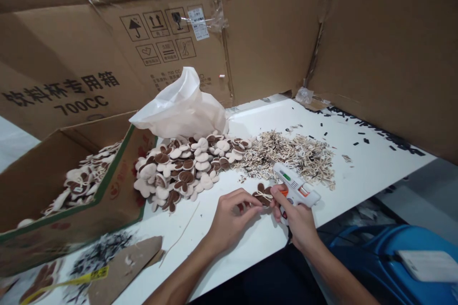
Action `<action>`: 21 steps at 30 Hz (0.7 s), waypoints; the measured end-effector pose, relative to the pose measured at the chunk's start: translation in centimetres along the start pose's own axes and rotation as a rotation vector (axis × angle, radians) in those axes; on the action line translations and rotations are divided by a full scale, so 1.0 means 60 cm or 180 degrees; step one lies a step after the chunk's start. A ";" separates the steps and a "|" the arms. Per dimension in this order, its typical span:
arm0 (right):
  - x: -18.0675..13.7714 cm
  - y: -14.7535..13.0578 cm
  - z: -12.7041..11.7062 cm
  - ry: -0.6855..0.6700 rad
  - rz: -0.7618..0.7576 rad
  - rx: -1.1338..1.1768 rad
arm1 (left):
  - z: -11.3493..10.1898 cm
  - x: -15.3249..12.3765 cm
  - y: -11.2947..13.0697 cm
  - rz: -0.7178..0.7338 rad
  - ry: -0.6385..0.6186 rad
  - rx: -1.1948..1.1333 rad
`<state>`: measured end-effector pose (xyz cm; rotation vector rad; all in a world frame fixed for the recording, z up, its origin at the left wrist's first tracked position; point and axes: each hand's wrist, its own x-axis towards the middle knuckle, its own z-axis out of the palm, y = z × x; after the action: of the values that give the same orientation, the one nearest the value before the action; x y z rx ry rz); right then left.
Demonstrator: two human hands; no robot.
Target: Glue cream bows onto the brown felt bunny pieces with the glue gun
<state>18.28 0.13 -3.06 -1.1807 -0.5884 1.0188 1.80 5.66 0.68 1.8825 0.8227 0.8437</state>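
A small brown felt piece (pixel 261 188) with rounded lobes sits between my hands, a pale string bow (pixel 264 195) across its front. The fingers of my left hand (pixel 232 214) are closed at the lower left edge of this piece. My right hand (pixel 295 219) is wrapped around a white glue gun (pixel 290 182) with a green label and orange parts. Its thumb and forefinger also reach the right side of the felt piece. The glue gun's nozzle is not visible. Just beyond lie a heap of pale and brown felt pieces (pixel 202 157) and a heap of small string bows (pixel 286 150).
An open cardboard box (pixel 138 190) with felt pieces inside stands left. A white plastic bag (pixel 182 109) rests behind the heap. Tall cardboard walls (pixel 272 33) close off the back. Black bits (pixel 379 133) lie far right; a blue stool-like object (pixel 379 252) is below the table edge.
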 end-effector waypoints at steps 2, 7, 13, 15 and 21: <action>0.000 -0.002 0.001 -0.0025 0.0007 -0.0006 | 0.000 0.001 -0.002 -0.0025 0.0022 0.0016; 0.000 -0.008 0.004 -0.0092 -0.0047 -0.0098 | 0.002 0.001 -0.006 -0.0012 0.0066 0.0033; 0.000 -0.009 0.005 -0.0094 -0.0026 -0.0087 | 0.005 -0.003 -0.009 -0.0012 0.0155 0.0106; 0.001 -0.008 0.006 -0.0084 -0.0017 -0.0070 | 0.007 -0.004 -0.010 -0.0020 0.0195 0.0149; 0.001 -0.008 0.006 -0.0097 -0.0017 -0.0102 | 0.009 -0.003 -0.008 -0.0058 0.0262 0.0233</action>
<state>18.14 0.34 -2.51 -1.1929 -0.6336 1.0277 2.04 5.46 0.01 1.9114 0.9309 0.8956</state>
